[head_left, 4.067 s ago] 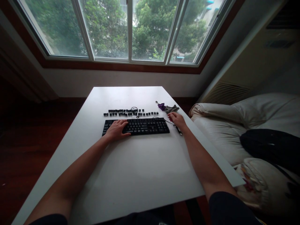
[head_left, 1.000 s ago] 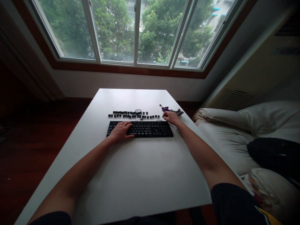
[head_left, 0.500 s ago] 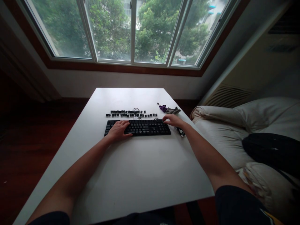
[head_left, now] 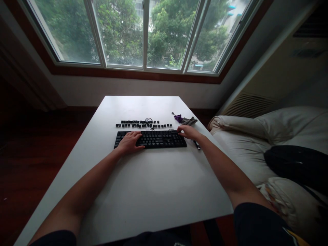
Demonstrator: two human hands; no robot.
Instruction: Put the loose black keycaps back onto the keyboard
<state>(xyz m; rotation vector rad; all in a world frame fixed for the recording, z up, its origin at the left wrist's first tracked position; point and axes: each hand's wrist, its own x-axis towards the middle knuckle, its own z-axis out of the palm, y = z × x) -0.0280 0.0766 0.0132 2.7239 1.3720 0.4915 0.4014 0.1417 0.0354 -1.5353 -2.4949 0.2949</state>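
A black computer keyboard (head_left: 159,140) lies across the white table. My left hand (head_left: 128,142) rests flat on its left part, fingers spread and thumb along the front edge. At the keyboard's far right corner is my right hand (head_left: 188,132), its fingers drawn together in a pinch. Whatever is between those fingertips is too small to make out. Behind the keyboard, loose black keycaps (head_left: 139,125) stand in two rows, with a thin wire loop (head_left: 148,120) among them. A black cable end (head_left: 197,145) shows beside my right wrist, partly hidden by the forearm.
Past my right hand lie a purple cloth (head_left: 178,118) and a grey crumpled cloth (head_left: 189,121). The white table (head_left: 159,184) narrows toward the window. To the right is a pale sofa (head_left: 241,150) with a black bag (head_left: 297,167) on it.
My right hand has shifted very slightly left at the keyboard's corner, and the forearm covers more of the cable. My left hand has stayed in place.
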